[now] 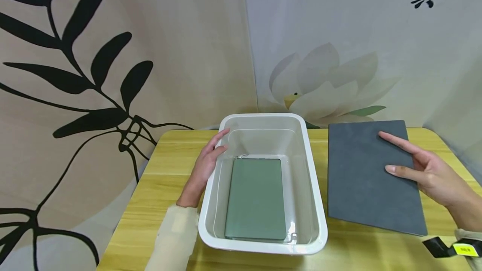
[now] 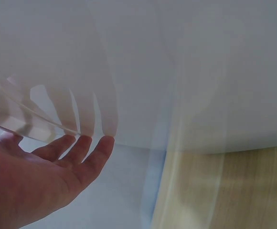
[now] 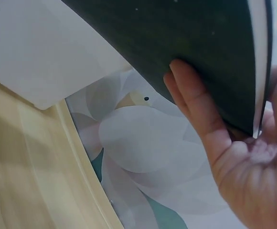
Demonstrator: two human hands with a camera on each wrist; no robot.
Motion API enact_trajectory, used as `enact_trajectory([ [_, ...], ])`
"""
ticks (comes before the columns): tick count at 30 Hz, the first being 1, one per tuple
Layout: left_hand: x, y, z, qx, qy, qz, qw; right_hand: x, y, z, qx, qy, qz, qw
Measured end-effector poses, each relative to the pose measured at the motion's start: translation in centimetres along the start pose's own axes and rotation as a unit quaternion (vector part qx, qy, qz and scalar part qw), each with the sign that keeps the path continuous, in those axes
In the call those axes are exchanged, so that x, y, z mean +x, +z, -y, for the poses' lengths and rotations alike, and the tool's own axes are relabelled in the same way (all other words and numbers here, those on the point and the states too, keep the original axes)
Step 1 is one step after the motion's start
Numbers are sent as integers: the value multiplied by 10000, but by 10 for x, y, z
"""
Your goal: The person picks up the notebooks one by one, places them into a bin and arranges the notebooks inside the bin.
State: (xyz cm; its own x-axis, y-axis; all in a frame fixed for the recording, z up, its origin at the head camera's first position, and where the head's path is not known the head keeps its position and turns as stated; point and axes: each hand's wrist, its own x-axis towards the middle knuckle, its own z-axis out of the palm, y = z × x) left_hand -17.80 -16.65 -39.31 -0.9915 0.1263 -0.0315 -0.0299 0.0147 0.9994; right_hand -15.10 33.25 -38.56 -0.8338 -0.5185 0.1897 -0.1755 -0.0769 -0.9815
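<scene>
My right hand [image 1: 433, 170] holds a dark grey notebook [image 1: 369, 187] by its right side, thumb and index finger across the front cover. In the right wrist view, other fingers [image 3: 196, 95] support the back cover, and the pale page edges show. My left hand [image 1: 206, 160] rests at the left rim of a white plastic bin [image 1: 318, 212], with index finger and thumb over the rim. Fingertips [image 2: 107, 143] touch the bin's outer wall in the left wrist view. Flat on the bin's floor, toward its left side, lies a green notebook [image 1: 257, 200].
The bin stands on a wooden table [image 1: 162, 179]. Behind the table hangs a pale curtain [image 1: 196, 53] printed with dark leaves and a flower [image 1: 327, 83]. A black strap with a yellow label [image 1: 465, 249] is at my right wrist.
</scene>
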Motion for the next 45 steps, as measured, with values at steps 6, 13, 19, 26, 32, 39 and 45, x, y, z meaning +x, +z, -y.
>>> enact_trajectory([
  [6, 0, -1, 2, 58, 32, -16, 10000, 0, -2, 4, 42, 7, -108, 9999],
  [13, 0, -3, 0, 104, 12, -19, 9999, 3, -4, 10, 538, -203, -40, 9983],
  [19, 3, -3, -2, 135, 48, -43, 9999, 6, -5, 15, 746, -294, -74, 9968],
  [26, 2, -2, -3, 14, -52, -27, 10000, 7, -4, 17, 630, -293, -363, 9969],
  [32, 1, -3, -1, 30, -47, 7, 10000, 8, -5, 19, 549, -414, -453, 9966],
  [39, 2, -2, 0, -1, -6, -19, 10000, 11, -7, 26, 480, -511, -414, 9967],
  [45, 2, -2, -1, 97, 26, -73, 9999, 17, -8, 33, 492, -687, -210, 9962],
])
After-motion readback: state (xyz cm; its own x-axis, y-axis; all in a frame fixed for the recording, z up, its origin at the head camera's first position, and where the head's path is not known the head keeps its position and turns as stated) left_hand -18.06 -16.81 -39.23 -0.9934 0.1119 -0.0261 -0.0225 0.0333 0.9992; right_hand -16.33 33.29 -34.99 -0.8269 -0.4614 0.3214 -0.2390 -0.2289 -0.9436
